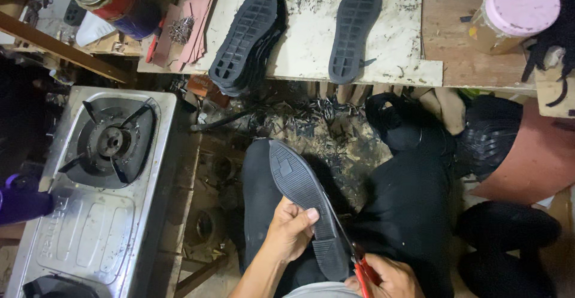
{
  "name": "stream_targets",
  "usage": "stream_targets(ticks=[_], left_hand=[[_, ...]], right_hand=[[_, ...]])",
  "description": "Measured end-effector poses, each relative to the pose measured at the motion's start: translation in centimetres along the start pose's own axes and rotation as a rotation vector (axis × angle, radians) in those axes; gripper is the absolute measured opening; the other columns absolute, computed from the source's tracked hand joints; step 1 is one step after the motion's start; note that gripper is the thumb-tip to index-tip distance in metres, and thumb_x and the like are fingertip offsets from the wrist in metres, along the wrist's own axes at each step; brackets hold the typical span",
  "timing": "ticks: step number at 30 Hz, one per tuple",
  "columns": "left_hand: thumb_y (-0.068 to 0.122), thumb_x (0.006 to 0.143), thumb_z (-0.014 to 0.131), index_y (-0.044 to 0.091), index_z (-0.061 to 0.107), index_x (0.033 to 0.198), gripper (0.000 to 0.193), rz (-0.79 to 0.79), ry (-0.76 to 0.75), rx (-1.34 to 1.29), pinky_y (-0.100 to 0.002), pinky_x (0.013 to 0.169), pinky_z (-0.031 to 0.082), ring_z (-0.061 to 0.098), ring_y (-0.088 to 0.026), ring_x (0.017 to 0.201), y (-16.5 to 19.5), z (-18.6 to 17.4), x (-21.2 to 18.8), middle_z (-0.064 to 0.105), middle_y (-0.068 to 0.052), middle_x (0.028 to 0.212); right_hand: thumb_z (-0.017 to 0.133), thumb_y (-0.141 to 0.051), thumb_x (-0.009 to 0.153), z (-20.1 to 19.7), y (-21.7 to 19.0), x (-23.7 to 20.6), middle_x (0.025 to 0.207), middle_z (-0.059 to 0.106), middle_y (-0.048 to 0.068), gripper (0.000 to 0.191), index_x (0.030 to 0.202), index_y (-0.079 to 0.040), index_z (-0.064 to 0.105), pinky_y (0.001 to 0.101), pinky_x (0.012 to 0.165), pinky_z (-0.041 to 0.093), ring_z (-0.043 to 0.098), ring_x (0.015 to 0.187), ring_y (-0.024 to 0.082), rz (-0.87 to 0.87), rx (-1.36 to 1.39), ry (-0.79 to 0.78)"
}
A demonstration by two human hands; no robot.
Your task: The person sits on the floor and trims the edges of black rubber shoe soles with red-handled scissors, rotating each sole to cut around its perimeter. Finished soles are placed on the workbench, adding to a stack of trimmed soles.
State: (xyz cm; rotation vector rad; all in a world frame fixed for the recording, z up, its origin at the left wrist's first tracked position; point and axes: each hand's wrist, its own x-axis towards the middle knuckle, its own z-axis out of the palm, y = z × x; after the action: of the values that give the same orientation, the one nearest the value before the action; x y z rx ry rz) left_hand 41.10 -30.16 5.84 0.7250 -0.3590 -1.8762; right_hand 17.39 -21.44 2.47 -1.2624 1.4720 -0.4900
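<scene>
My left hand (pixel 289 232) grips a black shoe sole (pixel 305 205) over my lap. My right hand (pixel 386 277) grasps red-handled scissors (pixel 358 262), blades at the sole's edge. A gas stove (pixel 96 184) sits at left.

Pretty dim overall, lit from above. Brightest on the white board (pixel 311 40) up top, with soft glare off the steel stove (pixel 90 226). Deep shadow at left edge and lower right, black stuff losing all detail. Slightly soft focus, some wide-angle bending at edges.
</scene>
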Motion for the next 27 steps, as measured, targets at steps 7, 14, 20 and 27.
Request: stream_targets(ticks=[7,14,20,27], left_hand=[[0.0,0.092,0.071,0.007,0.058,0.128,0.039,-0.034,-0.073,0.002,-0.028,0.073,0.055,0.068,-0.013,0.088,-0.6,-0.4,-0.4,0.07,-0.006,0.11],[0.001,0.086,0.069,0.008,0.057,0.126,0.043,-0.093,-0.013,-0.027,-0.032,0.074,0.057,0.07,-0.015,0.087,-0.2,0.1,-0.6,0.071,-0.006,0.106],[0.0,0.094,0.072,0.003,0.057,0.133,0.042,0.029,-0.033,0.129,-0.03,0.074,0.053,0.066,-0.017,0.087,-1.2,-0.2,-0.4,0.07,-0.008,0.11],[0.006,0.091,0.068,0.006,0.054,0.133,0.044,0.217,0.074,0.016,-0.042,0.094,0.055,0.065,-0.024,0.107,2.6,1.0,0.4,0.066,-0.009,0.116]], right_hand=[[0.09,-0.027,0.068,-1.1,-2.6,0.1,0.088,0.081,0.011,0.059,0.122,-0.013,0.073,0.0342,0.069,0.064,0.078,0.075,0.018,0.021,-0.102,0.016],[0.091,-0.028,0.074,-0.9,-1.7,0.4,0.072,0.079,0.009,0.04,0.108,-0.01,0.078,0.0324,0.063,0.062,0.078,0.068,0.016,0.117,-0.09,0.008],[0.083,-0.019,0.073,-1.3,0.1,0.7,0.051,0.057,0.006,0.024,0.089,-0.004,0.075,0.0316,0.045,0.047,0.055,0.044,0.012,-0.067,-0.024,0.024],[0.097,-0.028,0.069,-2.0,-2.5,0.2,0.053,0.066,0.004,0.036,0.078,-0.003,0.073,0.0288,0.049,0.051,0.062,0.049,0.011,-0.072,-0.139,0.048]])
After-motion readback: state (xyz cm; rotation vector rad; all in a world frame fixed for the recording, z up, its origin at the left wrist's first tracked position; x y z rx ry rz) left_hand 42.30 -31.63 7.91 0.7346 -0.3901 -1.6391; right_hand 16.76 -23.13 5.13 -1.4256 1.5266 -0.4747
